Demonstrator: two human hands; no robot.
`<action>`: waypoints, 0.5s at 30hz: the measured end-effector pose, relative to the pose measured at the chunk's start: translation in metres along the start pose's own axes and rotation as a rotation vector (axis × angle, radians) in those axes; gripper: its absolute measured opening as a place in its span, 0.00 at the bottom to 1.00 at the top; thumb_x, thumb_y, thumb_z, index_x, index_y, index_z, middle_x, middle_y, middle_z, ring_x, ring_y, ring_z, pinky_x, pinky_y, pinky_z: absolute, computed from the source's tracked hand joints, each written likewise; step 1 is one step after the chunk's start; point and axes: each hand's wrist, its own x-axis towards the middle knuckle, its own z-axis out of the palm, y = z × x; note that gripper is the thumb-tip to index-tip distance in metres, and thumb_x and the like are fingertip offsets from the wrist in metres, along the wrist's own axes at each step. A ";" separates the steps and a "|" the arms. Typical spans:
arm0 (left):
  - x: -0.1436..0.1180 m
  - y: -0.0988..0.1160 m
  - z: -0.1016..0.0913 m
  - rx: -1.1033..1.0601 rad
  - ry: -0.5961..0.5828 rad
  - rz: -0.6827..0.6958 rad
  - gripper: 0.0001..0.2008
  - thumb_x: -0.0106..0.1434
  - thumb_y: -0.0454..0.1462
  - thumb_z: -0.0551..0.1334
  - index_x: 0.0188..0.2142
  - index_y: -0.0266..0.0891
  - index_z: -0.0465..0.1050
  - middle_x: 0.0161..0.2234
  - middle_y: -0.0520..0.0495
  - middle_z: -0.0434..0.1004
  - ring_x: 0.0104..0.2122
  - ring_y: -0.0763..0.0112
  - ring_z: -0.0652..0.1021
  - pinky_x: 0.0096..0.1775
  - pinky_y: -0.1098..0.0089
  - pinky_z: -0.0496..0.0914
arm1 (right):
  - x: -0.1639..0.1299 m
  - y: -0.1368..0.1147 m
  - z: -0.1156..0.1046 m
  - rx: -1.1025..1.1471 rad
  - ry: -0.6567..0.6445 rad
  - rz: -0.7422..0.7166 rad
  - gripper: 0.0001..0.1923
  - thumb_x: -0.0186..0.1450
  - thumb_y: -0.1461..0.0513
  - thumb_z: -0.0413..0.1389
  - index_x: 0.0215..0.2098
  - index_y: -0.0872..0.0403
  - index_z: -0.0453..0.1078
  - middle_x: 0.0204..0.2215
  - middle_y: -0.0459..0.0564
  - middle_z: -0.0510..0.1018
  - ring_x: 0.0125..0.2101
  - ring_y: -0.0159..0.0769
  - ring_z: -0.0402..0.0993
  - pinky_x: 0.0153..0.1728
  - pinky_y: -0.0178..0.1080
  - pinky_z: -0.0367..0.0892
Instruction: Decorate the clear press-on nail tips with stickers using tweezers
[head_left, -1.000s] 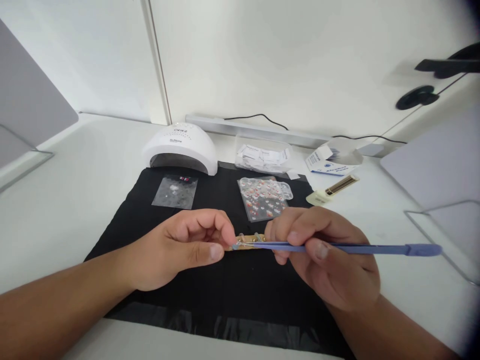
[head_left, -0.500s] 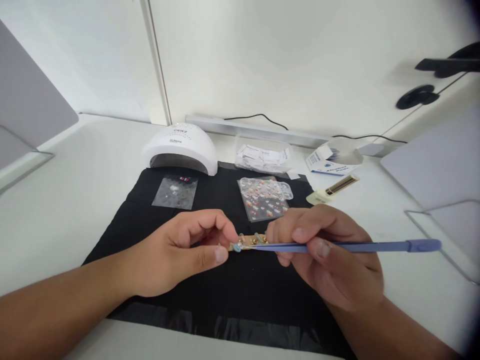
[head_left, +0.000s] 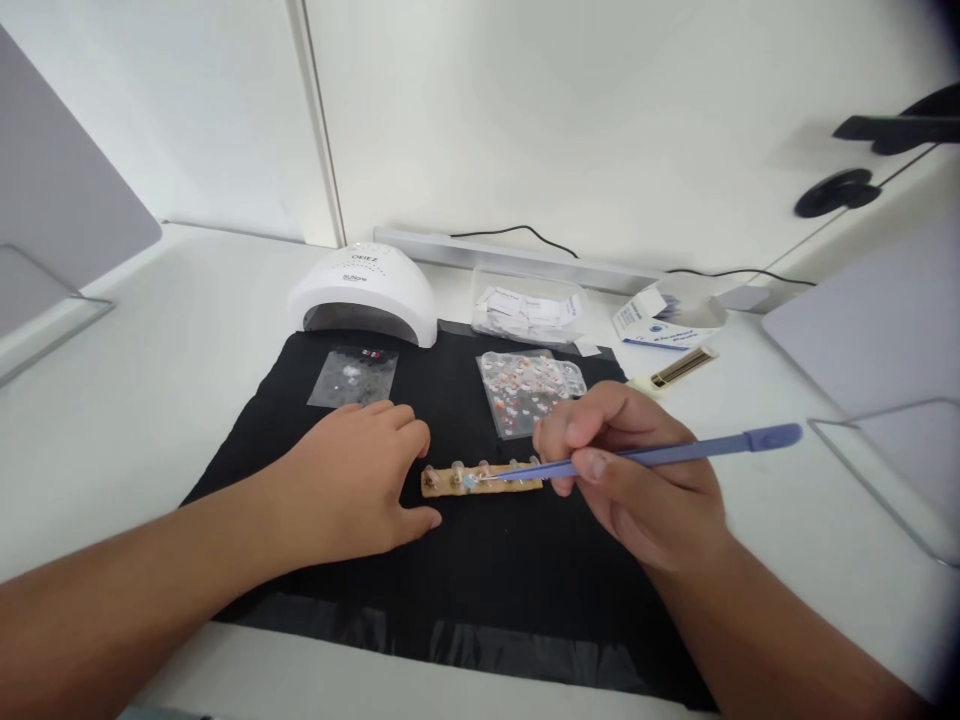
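Your right hand [head_left: 645, 490] pinches a slim purple tweezer tool [head_left: 660, 455] between thumb and forefinger, fingers clamped on its shaft, with the handle end pointing away to the right of the black mat [head_left: 487, 580]. The tool's tip touches a small pale nail tip on a tan wooden strip [head_left: 484, 482], which lies flat near the middle of the mat and carries a row of little nail tips standing on pegs. Your left hand [head_left: 352, 490] rests palm down on the mat just left of the strip, fingers loosely spread and holding nothing, the thumb close to the strip's left end. Behind the strip on the mat lie a clear sheet of red and white nail stickers [head_left: 529, 390] and, further left, a small clear packet [head_left: 352, 375]. At the mat's far left edge sits a white domed nail lamp [head_left: 364, 295]. Past the mat's far edge stand a clear box of wipes [head_left: 525, 310] and a white and blue carton [head_left: 660, 322], with a cream file [head_left: 675, 370] lying just off the mat's far right corner on the white surface [head_left: 150, 380]
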 end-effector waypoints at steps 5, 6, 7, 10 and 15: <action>0.005 -0.001 0.010 -0.068 -0.003 -0.028 0.09 0.61 0.42 0.61 0.34 0.39 0.72 0.33 0.46 0.76 0.32 0.62 0.75 0.32 0.65 0.63 | -0.001 -0.001 0.000 -0.070 -0.004 0.076 0.05 0.64 0.61 0.61 0.31 0.52 0.70 0.20 0.42 0.71 0.21 0.30 0.64 0.22 0.35 0.58; 0.005 -0.002 0.010 -0.086 -0.002 -0.024 0.08 0.61 0.42 0.61 0.33 0.39 0.72 0.33 0.46 0.76 0.31 0.63 0.75 0.31 0.66 0.62 | -0.001 -0.001 0.000 -0.081 -0.008 0.073 0.04 0.64 0.62 0.60 0.31 0.51 0.70 0.20 0.42 0.71 0.21 0.30 0.64 0.23 0.35 0.58; 0.006 -0.003 0.011 -0.099 0.000 -0.016 0.07 0.61 0.41 0.61 0.33 0.39 0.73 0.32 0.46 0.77 0.31 0.63 0.75 0.31 0.66 0.62 | -0.001 -0.001 -0.001 -0.094 -0.012 0.069 0.04 0.65 0.62 0.60 0.32 0.51 0.70 0.21 0.42 0.71 0.21 0.30 0.64 0.23 0.35 0.58; 0.007 -0.005 0.011 -0.115 0.009 0.039 0.06 0.61 0.39 0.61 0.32 0.38 0.73 0.32 0.47 0.76 0.32 0.63 0.75 0.32 0.67 0.63 | -0.003 -0.001 -0.002 -0.133 -0.029 0.068 0.03 0.66 0.62 0.59 0.33 0.50 0.70 0.22 0.41 0.71 0.23 0.30 0.64 0.24 0.35 0.59; 0.008 -0.009 0.011 -0.148 -0.004 0.139 0.04 0.61 0.37 0.63 0.35 0.39 0.74 0.33 0.47 0.76 0.33 0.63 0.74 0.33 0.66 0.64 | -0.007 -0.003 -0.003 -0.243 -0.062 0.064 0.02 0.67 0.62 0.57 0.35 0.49 0.70 0.23 0.42 0.70 0.24 0.32 0.64 0.24 0.37 0.59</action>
